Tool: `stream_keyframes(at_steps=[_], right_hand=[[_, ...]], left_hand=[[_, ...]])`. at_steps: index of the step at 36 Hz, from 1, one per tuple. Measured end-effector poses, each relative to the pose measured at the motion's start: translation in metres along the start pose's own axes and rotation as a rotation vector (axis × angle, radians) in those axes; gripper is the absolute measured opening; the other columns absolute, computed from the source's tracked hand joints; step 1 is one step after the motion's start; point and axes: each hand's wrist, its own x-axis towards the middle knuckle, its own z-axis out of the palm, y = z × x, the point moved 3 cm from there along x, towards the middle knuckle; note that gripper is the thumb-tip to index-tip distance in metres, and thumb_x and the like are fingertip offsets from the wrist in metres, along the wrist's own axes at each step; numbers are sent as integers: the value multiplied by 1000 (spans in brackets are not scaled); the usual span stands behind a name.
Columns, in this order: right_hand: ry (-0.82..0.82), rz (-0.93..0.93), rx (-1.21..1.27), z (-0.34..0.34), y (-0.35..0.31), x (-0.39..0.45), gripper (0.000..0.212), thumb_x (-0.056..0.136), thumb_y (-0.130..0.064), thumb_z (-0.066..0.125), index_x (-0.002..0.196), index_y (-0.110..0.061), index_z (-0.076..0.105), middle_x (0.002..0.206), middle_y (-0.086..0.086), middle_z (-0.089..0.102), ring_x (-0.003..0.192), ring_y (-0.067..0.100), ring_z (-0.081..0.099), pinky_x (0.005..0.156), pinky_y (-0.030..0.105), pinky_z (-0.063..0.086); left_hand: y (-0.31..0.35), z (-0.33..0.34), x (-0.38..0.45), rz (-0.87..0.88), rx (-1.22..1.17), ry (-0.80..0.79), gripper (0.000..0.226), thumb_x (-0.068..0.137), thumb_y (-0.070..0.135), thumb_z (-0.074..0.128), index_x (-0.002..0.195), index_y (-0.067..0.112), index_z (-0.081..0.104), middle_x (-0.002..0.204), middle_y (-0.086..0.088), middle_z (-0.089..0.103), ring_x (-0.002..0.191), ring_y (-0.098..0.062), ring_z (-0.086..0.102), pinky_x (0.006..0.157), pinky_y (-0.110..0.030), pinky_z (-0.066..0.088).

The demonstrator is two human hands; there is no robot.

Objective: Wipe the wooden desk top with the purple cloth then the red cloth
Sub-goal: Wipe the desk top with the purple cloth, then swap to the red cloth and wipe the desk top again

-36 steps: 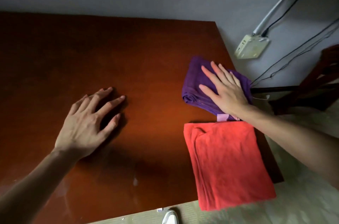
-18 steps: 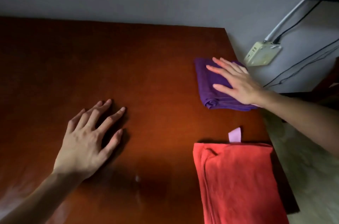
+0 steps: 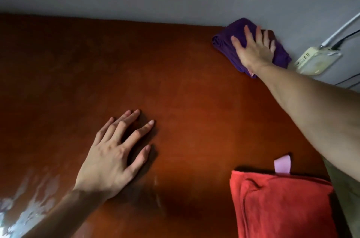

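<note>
Wiping is barely begun — the right hand [image 3: 253, 50] presses flat-fingered on the folded purple cloth [image 3: 226, 40] at the wooden desk top's [image 3: 175, 85] far right corner; the left hand [image 3: 115, 155] rests spread mid-desk, and the folded red cloth [image 3: 282, 208] waits untouched at the near right edge.

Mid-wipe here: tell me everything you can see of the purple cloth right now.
The purple cloth is a soft, towel-like fabric, folded into a thick bundle with rolled folds showing at its left end. It lies flat at the far right corner of the wooden desk top, up against the grey wall. The right hand presses on it with straight, spread fingers, covering its middle. A small pink tag peeks out near the wrist.
</note>
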Motion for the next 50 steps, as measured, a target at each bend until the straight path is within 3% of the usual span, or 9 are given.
stream_keyframes(at_steps=[8, 14, 20, 26, 34, 37, 41, 45, 50], right_hand=[[40, -138, -18, 18, -47, -99, 81, 95, -79, 25, 163, -37, 15, 173, 4, 7, 160, 27, 2, 127, 50, 1], [20, -376, -57, 35, -77, -221, 81, 94, -78, 26, 163, -38, 15, 173, 2, 8, 160, 26, 4, 127, 51, 5], [8, -586, -22, 41, -82, -343, 84, 90, -78, 23, 162, -35, 25, 172, 4, 16, 159, 29, 12, 126, 54, 13], [-5, -792, 2, 45, -71, -433, 79, 95, -74, 37, 162, -33, 27, 172, 3, 16, 159, 28, 11, 126, 53, 15], [-289, -767, 54, 15, -71, -434, 74, 97, -69, 31, 163, -35, 22, 173, -3, 9, 160, 20, 6, 130, 44, 7], [-260, -737, 148, -14, -50, -434, 61, 104, -55, 30, 160, -33, 32, 169, -4, 25, 155, 17, 27, 126, 37, 23], [-115, -716, 86, -37, 29, -436, 49, 107, -50, 34, 153, -37, 45, 161, -5, 43, 143, 19, 46, 110, 47, 45], [-75, -634, 27, -60, 99, -430, 49, 106, -56, 36, 153, -42, 44, 165, -11, 34, 151, 14, 33, 113, 45, 43], [-147, -730, -112, -36, 113, -413, 62, 104, -68, 31, 161, -45, 21, 172, -12, 8, 159, 12, 5, 124, 49, 25]], left_hand=[[2, -1, -1, 26, 2, 75, 61, 100, 60, 27, 154, 32, 34, 160, 0, 31, 153, -11, 16, 124, -36, 9], [1, -7, -4, -67, -159, 218, 54, 97, 54, 37, 138, 19, 45, 135, -6, 50, 125, -30, 50, 102, -47, 37], [0, -11, -61, -388, -344, 444, 43, 96, 46, 40, 113, 8, 52, 116, -19, 53, 108, -42, 52, 91, -56, 43], [3, -1, -148, -338, -127, 235, 45, 94, 47, 37, 109, 8, 54, 113, -18, 54, 102, -40, 52, 84, -50, 40], [28, -16, -170, -308, -127, 87, 42, 95, 46, 39, 122, 20, 59, 113, -8, 56, 101, -34, 56, 80, -45, 43], [43, -32, -162, -272, -113, 82, 39, 93, 39, 40, 120, 21, 61, 112, -7, 56, 99, -33, 58, 80, -44, 43], [59, -45, -139, -167, -77, 23, 42, 91, 40, 38, 123, 25, 61, 116, -4, 55, 100, -29, 57, 79, -42, 43], [71, -41, -108, -104, -71, 18, 32, 95, 32, 48, 123, 28, 63, 118, -3, 55, 104, -29, 58, 81, -42, 43], [86, -30, -62, -125, -127, -13, 29, 99, 30, 53, 127, 25, 61, 118, -7, 51, 107, -31, 55, 87, -44, 43]])
